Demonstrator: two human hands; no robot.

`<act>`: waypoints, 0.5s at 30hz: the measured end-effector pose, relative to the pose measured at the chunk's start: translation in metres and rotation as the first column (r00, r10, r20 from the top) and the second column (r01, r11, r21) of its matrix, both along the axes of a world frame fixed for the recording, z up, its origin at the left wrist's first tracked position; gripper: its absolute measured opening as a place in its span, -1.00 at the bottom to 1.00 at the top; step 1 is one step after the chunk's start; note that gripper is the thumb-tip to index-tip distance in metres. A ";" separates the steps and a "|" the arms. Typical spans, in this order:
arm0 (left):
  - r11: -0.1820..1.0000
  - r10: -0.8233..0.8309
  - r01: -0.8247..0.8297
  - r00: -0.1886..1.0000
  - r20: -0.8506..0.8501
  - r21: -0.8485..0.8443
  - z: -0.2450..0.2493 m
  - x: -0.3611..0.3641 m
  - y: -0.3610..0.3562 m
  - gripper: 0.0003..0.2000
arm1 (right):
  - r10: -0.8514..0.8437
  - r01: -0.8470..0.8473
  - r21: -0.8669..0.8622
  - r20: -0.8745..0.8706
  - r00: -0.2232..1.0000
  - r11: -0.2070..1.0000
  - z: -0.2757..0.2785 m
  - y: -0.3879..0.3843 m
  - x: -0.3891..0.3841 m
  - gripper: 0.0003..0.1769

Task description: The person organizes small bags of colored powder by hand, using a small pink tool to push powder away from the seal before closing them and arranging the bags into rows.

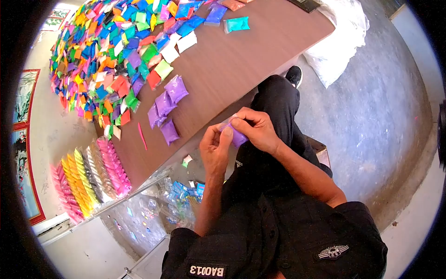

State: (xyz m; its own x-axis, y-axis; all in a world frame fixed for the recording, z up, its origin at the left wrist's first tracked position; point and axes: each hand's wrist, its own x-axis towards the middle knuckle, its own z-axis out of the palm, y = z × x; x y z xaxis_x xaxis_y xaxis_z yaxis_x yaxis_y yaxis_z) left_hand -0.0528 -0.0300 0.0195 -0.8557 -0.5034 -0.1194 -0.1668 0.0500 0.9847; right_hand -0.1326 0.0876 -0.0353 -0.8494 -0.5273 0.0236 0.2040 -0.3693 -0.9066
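Note:
A small clear packet of purple material [239, 138] is held above my lap. My left hand [215, 148] pinches its left upper edge between thumb and fingers. My right hand [258, 129] grips the top edge, with thumb and forefinger pressed together on the clear film. The two hands almost touch, and the fingers hide part of the packet's top. On the brown table, left of my hands, lie several similar purple packets [165, 104] in a loose cluster. A thin pink stick [142, 136] rests beside them.
A large heap of multicoloured packets [125, 46] covers the table's far left. Rows of bagged packets in pink, yellow and white [95, 173] lie at its near left end. A teal packet [237, 24] sits apart on the table [241, 60]. A white sack [338, 42] stands right of the table.

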 end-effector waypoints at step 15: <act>0.996 0.080 -0.084 0.991 -0.103 -0.030 0.002 0.003 -0.013 -0.88 | 0.157 -0.157 0.011 0.019 0.987 0.987 0.016 0.003 0.005 -0.71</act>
State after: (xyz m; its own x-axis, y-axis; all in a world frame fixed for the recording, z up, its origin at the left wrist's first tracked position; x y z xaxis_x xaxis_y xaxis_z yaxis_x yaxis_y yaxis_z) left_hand -0.0498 -0.0433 0.0210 -0.8182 -0.5747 -0.0153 -0.0705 0.0740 0.9948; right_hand -0.1271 0.0903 -0.0193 -0.7561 -0.6545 0.0017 0.2747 -0.3197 -0.9068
